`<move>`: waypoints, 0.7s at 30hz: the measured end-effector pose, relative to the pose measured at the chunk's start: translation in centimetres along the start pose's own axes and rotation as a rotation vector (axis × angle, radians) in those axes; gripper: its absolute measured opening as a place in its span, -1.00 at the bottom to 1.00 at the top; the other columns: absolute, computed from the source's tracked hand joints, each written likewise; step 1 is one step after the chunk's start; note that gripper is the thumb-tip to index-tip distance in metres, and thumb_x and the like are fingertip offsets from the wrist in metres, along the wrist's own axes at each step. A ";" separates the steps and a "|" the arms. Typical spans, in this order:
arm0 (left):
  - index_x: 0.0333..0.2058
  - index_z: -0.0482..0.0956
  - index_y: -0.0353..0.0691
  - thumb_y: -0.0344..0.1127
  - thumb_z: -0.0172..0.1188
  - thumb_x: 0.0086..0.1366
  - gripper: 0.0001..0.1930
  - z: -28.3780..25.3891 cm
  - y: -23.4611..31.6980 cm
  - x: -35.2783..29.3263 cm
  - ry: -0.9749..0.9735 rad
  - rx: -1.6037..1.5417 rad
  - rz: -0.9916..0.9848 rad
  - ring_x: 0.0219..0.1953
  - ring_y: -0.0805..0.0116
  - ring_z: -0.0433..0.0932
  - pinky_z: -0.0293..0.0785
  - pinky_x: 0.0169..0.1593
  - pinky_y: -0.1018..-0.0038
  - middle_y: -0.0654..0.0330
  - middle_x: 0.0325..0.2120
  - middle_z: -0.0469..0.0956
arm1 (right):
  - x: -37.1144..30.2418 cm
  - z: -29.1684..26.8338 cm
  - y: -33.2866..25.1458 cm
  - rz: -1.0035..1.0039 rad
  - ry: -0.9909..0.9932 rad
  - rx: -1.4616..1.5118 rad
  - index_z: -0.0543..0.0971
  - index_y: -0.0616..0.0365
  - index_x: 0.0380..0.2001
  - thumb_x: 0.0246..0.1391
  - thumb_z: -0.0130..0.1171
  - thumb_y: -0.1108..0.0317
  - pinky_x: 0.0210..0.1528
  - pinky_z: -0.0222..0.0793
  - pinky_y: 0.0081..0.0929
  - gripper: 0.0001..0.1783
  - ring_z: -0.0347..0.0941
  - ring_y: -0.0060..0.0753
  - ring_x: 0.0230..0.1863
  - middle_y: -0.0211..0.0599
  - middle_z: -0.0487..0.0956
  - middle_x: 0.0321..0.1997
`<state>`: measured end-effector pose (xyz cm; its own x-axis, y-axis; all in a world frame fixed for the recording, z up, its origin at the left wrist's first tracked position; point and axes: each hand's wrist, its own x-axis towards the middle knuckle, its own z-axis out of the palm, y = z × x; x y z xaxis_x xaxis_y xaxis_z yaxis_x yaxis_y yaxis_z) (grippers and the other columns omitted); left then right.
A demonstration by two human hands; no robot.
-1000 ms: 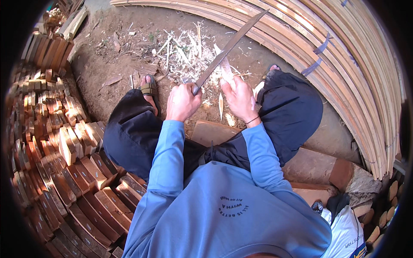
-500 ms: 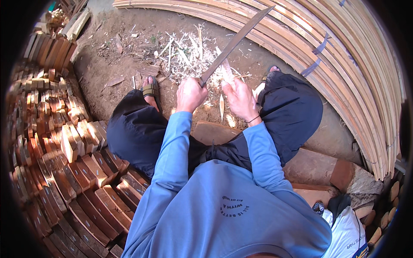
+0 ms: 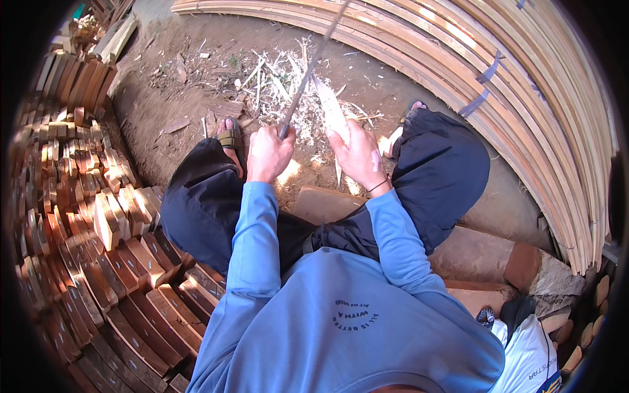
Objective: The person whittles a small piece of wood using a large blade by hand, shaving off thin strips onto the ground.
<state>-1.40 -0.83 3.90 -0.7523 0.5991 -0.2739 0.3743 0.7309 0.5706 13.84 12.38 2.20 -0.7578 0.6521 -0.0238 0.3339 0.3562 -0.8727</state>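
Note:
My left hand (image 3: 269,153) is closed round the handle of a long machete (image 3: 309,75), whose blade points up and away, tilted to the right and seen nearly edge-on. In my right hand (image 3: 359,154) I grip a pale, flat wooden stick (image 3: 331,107) with a pointed far end; its thin near end shows below my fingers. A narrow gap lies between the blade and the stick. Beyond both hands a heap of pale wood shavings (image 3: 278,82) covers the dirt.
Stacked brown wood blocks (image 3: 124,288) fill the left side. Long curved wooden strips (image 3: 458,59), tied in bundles, run across the far right. Beneath my legs lies a wooden block (image 3: 327,204). A white bag (image 3: 529,354) sits at the lower right.
My left hand has shifted left and slightly nearer, and the machete has swung away from the stick, its blade now more upright. The stick has turned leftward, showing its broad face.

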 end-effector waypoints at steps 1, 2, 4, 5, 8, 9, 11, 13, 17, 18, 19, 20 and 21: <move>-0.38 0.66 -0.39 -0.15 0.14 0.29 -0.65 -0.1 0.4 -0.7 -0.037 0.012 0.002 -0.28 -0.29 0.61 0.51 -0.08 0.00 -0.30 -0.47 0.59 | 0.1 0.1 0.4 -0.010 0.015 -0.007 0.52 0.38 -0.23 0.19 0.23 0.27 -0.32 0.49 -0.06 -0.68 0.64 0.16 -0.37 0.14 0.61 -0.49; -0.38 0.67 -0.39 -0.16 0.14 0.28 -0.65 -0.1 0.6 -1.2 -0.074 0.023 0.006 -0.28 -0.29 0.62 0.51 -0.07 0.00 -0.29 -0.47 0.59 | 0.1 0.0 0.6 0.005 0.017 -0.026 0.52 0.38 -0.24 0.19 0.23 0.26 -0.32 0.49 -0.06 -0.68 0.64 0.16 -0.37 0.14 0.61 -0.50; -0.36 0.68 -0.38 -0.16 0.18 0.25 -0.67 0.4 0.1 -1.4 -0.100 0.071 0.009 -0.26 -0.28 0.62 0.52 -0.05 0.01 -0.32 -0.45 0.59 | 0.0 0.0 0.8 0.032 0.017 -0.064 0.52 0.38 -0.26 0.20 0.24 0.25 -0.33 0.49 -0.07 -0.68 0.64 0.17 -0.37 0.14 0.61 -0.50; -0.35 0.68 -0.38 -0.16 0.18 0.24 -0.67 1.2 -0.8 -1.1 -0.094 0.094 0.021 -0.26 -0.28 0.62 0.52 -0.05 0.01 -0.33 -0.45 0.59 | -0.1 -0.1 0.8 0.025 0.005 -0.062 0.52 0.38 -0.27 0.20 0.24 0.25 -0.33 0.49 -0.07 -0.67 0.64 0.17 -0.38 0.14 0.61 -0.50; -0.35 0.70 -0.38 -0.19 0.23 0.18 -0.69 3.1 -1.9 -0.6 -0.013 0.128 0.025 -0.25 -0.28 0.64 0.54 -0.06 0.01 -0.33 -0.42 0.61 | -0.3 -0.3 0.8 0.001 -0.023 -0.044 0.53 0.39 -0.28 0.20 0.24 0.23 -0.33 0.50 -0.08 -0.66 0.64 0.17 -0.39 0.14 0.61 -0.51; -0.35 0.70 -0.38 -0.20 0.24 0.17 -0.70 4.0 -2.4 0.0 0.013 0.132 0.010 -0.25 -0.28 0.64 0.55 -0.06 0.00 -0.32 -0.40 0.62 | -0.2 -0.2 0.9 -0.009 -0.027 -0.030 0.53 0.39 -0.28 0.20 0.24 0.22 -0.33 0.50 -0.08 -0.65 0.63 0.17 -0.39 0.14 0.61 -0.51; -0.36 0.71 -0.37 -0.20 0.27 0.14 -0.71 3.9 -1.8 0.4 0.001 0.119 -0.040 -0.21 -0.28 0.64 0.56 -0.05 0.00 -0.30 -0.34 0.64 | -0.1 -0.2 1.0 -0.010 -0.038 -0.033 0.53 0.39 -0.28 0.21 0.23 0.21 -0.33 0.49 -0.08 -0.64 0.63 0.17 -0.40 0.14 0.60 -0.51; -0.35 0.71 -0.36 -0.19 0.27 0.14 -0.71 3.9 -1.5 0.7 -0.015 0.113 -0.057 -0.21 -0.28 0.64 0.55 -0.04 0.00 -0.32 -0.34 0.64 | -0.2 -0.2 1.2 0.012 -0.055 -0.068 0.53 0.40 -0.28 0.21 0.23 0.20 -0.32 0.48 -0.08 -0.64 0.63 0.17 -0.39 0.14 0.60 -0.51; -0.34 0.71 -0.37 -0.19 0.28 0.13 -0.70 4.4 -1.2 1.1 0.005 0.130 -0.068 -0.23 -0.26 0.65 0.56 -0.04 0.01 -0.31 -0.34 0.65 | -0.3 -0.3 1.4 0.052 -0.074 -0.001 0.53 0.37 -0.30 0.20 0.23 0.20 -0.30 0.47 -0.06 -0.65 0.62 0.16 -0.37 0.16 0.60 -0.49; -0.33 0.71 -0.38 -0.20 0.27 0.14 -0.69 4.8 -1.5 1.2 0.063 0.156 -0.041 -0.23 -0.26 0.66 0.57 -0.05 0.02 -0.30 -0.34 0.65 | -0.4 -0.5 1.4 0.059 -0.092 -0.007 0.53 0.37 -0.30 0.20 0.23 0.20 -0.29 0.47 -0.06 -0.65 0.62 0.16 -0.36 0.16 0.60 -0.48; -0.32 0.71 -0.39 -0.20 0.26 0.15 -0.69 5.1 -1.6 1.3 0.122 0.179 -0.012 -0.23 -0.25 0.66 0.57 -0.05 0.02 -0.30 -0.34 0.65 | -0.5 -0.7 1.4 0.064 -0.108 -0.014 0.53 0.36 -0.29 0.20 0.23 0.20 -0.29 0.47 -0.06 -0.65 0.62 0.15 -0.36 0.16 0.60 -0.47; -0.31 0.71 -0.40 -0.21 0.25 0.15 -0.69 5.4 -1.8 1.5 0.182 0.203 0.017 -0.23 -0.25 0.67 0.58 -0.06 0.03 -0.29 -0.34 0.66 | -1.0 -0.7 1.2 0.056 -0.136 0.012 0.54 0.36 -0.29 0.20 0.23 0.20 -0.29 0.46 -0.07 -0.65 0.62 0.16 -0.36 0.16 0.61 -0.47; -0.29 0.70 -0.43 -0.22 0.23 0.17 -0.67 5.0 -2.2 2.5 0.138 0.131 -0.082 -0.22 -0.23 0.68 0.58 -0.05 0.03 -0.30 -0.34 0.66 | -1.9 -0.7 0.9 0.047 -0.166 0.038 0.54 0.36 -0.28 0.20 0.23 0.20 -0.29 0.46 -0.07 -0.65 0.62 0.16 -0.37 0.15 0.61 -0.46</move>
<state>-1.39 0.71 -1.88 -0.8470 0.4920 -0.2013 0.3693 0.8169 0.4430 15.99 11.88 1.80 -0.8250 0.5469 -0.1422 0.3521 0.3008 -0.8863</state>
